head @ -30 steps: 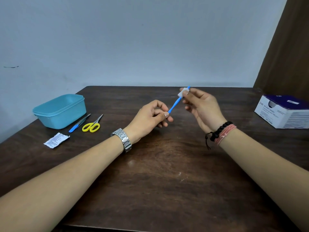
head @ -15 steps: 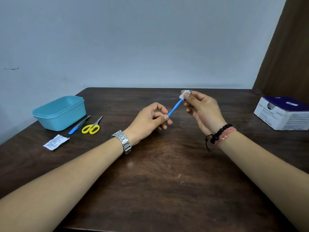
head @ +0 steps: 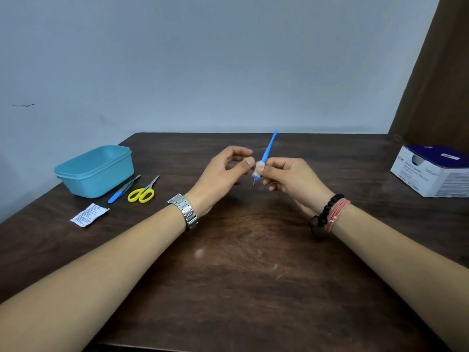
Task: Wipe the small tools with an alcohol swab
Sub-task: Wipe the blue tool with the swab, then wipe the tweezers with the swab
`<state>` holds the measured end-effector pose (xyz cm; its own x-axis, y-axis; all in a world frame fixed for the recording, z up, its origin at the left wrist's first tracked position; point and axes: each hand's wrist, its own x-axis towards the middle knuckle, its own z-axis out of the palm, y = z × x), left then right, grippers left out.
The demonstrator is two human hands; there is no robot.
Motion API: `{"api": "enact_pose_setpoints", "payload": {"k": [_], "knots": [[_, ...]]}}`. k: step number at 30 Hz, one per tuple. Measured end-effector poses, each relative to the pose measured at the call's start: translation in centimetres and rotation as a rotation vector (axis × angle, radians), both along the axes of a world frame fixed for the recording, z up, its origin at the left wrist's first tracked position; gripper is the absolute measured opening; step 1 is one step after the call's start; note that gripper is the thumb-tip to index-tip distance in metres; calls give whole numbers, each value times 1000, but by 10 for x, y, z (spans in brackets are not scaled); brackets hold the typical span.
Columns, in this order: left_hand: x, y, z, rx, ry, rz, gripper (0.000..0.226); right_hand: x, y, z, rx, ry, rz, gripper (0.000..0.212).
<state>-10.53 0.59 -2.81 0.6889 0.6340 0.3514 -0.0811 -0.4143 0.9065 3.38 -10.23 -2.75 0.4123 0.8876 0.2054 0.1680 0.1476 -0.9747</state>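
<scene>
My right hand (head: 291, 179) pinches a white alcohol swab (head: 258, 166) wrapped round the lower part of a blue-handled small tool (head: 269, 146). The tool stands nearly upright above the middle of the table, handle up, its thin metal tip pointing down below the swab. My left hand (head: 223, 174) hovers just left of it with fingers loosely curled and holds nothing; its thumb tip is close beside the swab. Yellow-handled scissors (head: 142, 194) and a second blue-handled tool (head: 121, 191) lie on the table at the left.
A teal plastic tub (head: 95, 171) stands at the far left of the dark wooden table (head: 241, 275), with a torn white swab wrapper (head: 88, 215) in front of it. A white and purple swab box (head: 431, 171) sits at the right edge. A wall is behind.
The tool swung from slanted to nearly upright. My left hand let go of its lower end. My right hand slid the swab from the top end down to the lower part.
</scene>
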Motion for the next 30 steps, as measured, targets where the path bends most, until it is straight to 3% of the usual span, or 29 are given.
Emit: {"api": "enact_pose_setpoints", "payload": {"k": [4, 13, 18, 24, 27, 30], "knots": [[-5, -7, 3, -41, -22, -72, 20, -10, -1, -1, -47, -127, 60, 13], [-5, -3, 9, -393, -225, -45, 12, -12, -3, -4, -43, -123, 84, 8], [-13, 3, 19, -373, -277, 28, 13, -14, -2, -5, -32, -122, 85, 11], [-52, 40, 47, 35, -118, 281, 16, -16, -6, -1, 14, -137, 85, 5], [-94, 70, 68, 392, 85, 518, 18, -17, -4, -2, 22, -107, 107, 6], [-143, 98, 86, 612, 363, 729, 15, -18, -3, -3, 18, -70, 120, 8]]}}
